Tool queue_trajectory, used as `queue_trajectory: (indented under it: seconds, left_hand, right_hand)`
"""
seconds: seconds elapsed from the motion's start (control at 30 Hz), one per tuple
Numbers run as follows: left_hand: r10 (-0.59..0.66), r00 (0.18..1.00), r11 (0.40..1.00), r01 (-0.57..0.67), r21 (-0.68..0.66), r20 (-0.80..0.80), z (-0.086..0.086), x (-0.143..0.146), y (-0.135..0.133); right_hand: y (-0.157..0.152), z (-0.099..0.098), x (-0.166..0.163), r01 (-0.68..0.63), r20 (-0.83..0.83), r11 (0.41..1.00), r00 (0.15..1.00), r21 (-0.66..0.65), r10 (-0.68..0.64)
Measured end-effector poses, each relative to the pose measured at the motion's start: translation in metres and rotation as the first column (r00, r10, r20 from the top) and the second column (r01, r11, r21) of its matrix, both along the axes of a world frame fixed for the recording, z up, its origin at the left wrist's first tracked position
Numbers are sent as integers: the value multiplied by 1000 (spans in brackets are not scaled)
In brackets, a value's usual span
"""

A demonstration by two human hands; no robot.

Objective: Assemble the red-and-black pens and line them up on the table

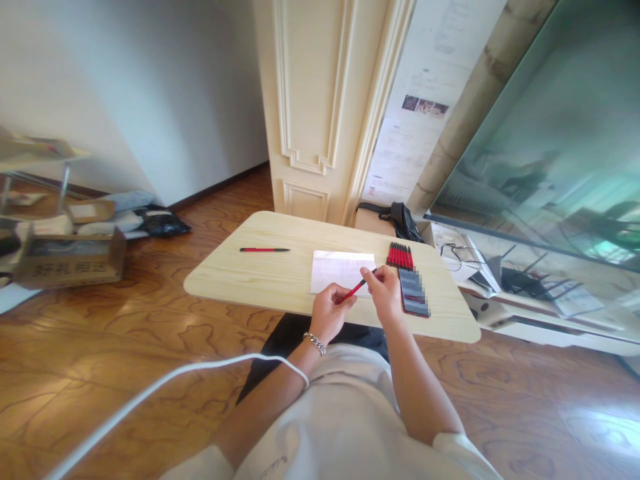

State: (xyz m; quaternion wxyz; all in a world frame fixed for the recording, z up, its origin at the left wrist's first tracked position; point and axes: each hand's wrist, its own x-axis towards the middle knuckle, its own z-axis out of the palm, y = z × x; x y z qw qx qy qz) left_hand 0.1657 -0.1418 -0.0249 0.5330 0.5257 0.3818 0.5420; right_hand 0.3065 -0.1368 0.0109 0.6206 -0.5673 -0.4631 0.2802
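Observation:
A red pen with black ends (357,288) is held between my two hands, slanting above the near edge of a white sheet of paper (340,265). My left hand (331,308) pinches its lower end, and my right hand (384,288) grips the upper black end. Farther left on the table lies a single red and black pen (264,250). Several matching pens (400,255) lie side by side in a row beyond my right hand. A dark phone (413,291), partly pixelated, rests just right of that hand.
The pale wooden table (225,277) has rounded corners. A white cable (175,373) runs past my left forearm. On the floor at left sit a cardboard box (70,260) and packages. A black bag (405,221) lies behind the table, and a cluttered white cabinet (550,330) stands right.

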Motion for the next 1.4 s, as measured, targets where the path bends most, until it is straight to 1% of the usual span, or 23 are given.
queue_trajectory:
  seconds: [0.07, 0.2, 0.27, 0.33, 0.4, 0.5, 0.57, 0.6, 0.67, 0.73, 0.8, 0.87, 0.93, 1.03, 1.1, 1.2, 1.3, 1.4]
  left_hand:
    - [-50, 999, 998, 51, -34, 15, -1, -1, 1]
    - [-211, 971, 963, 226, -147, 107, 2, -1, 1]
    - [-255, 957, 945, 277, -176, 137, 3, -1, 0]
    - [-281, 947, 932, 307, -194, 153, 1, 0, -1]
    - [-276, 949, 933, 302, -195, 154, -2, 1, -2]
    - [-232, 965, 953, 250, -170, 120, -5, 3, -3]
    - [-237, 964, 949, 256, -182, 119, -5, 3, -3]
    - [-255, 958, 940, 277, -201, 130, -4, 3, -3]
    - [-295, 942, 915, 327, -238, 160, -2, 2, -3]
    - [-304, 936, 904, 342, -257, 176, 0, 2, -3]
    - [-284, 943, 908, 323, -268, 174, -1, 2, -5]
    - [-275, 947, 909, 312, -278, 164, -2, 3, -6]
    - [-292, 942, 900, 330, -286, 166, -3, 3, -7]
    - [-324, 926, 881, 369, -295, 192, -3, 3, -8]
    - [-323, 927, 880, 368, -299, 191, -2, 3, -9]
    - [-279, 950, 906, 308, -289, 139, -5, 4, -9]
    - [-242, 970, 947, 244, -211, 36, -12, 6, -10]
    - [-222, 973, 968, 212, -136, -58, -17, 6, -11]
  right_hand:
    - [0, -2, -2, -4, -19, 1000, 1000, -13, 4]
    - [-4, 3, -3, -132, -136, 991, 982, -4, 130]
    - [-5, 5, -3, -183, -202, 983, 963, -10, 178]
    - [-4, 3, -4, -208, -231, 978, 953, -24, 197]
    - [-2, -3, -4, -188, -221, 982, 959, -35, 175]
    - [1, -12, -6, -80, -199, 996, 977, -40, 71]
    - [1, -15, -6, -63, -214, 997, 975, -39, 53]
    - [1, -15, -6, -85, -233, 996, 970, -38, 74]
    - [0, -13, -7, -171, -279, 985, 948, -39, 153]
    - [0, -12, -7, -223, -304, 974, 932, -49, 198]
    - [2, -13, -8, -210, -292, 975, 940, -76, 179]
    - [4, -16, -9, -161, -260, 982, 956, -95, 132]
    - [5, -17, -10, -151, -243, 984, 962, -98, 123]
    - [3, -14, -10, -225, -288, 970, 938, -86, 192]
    - [1, -12, -10, -275, -327, 958, 915, -76, 237]
    - [1, -13, -10, -259, -328, 963, 918, -74, 222]
    - [4, -20, -11, -182, -303, 981, 941, -68, 154]
    - [7, -27, -15, -101, -266, 992, 961, -71, 78]
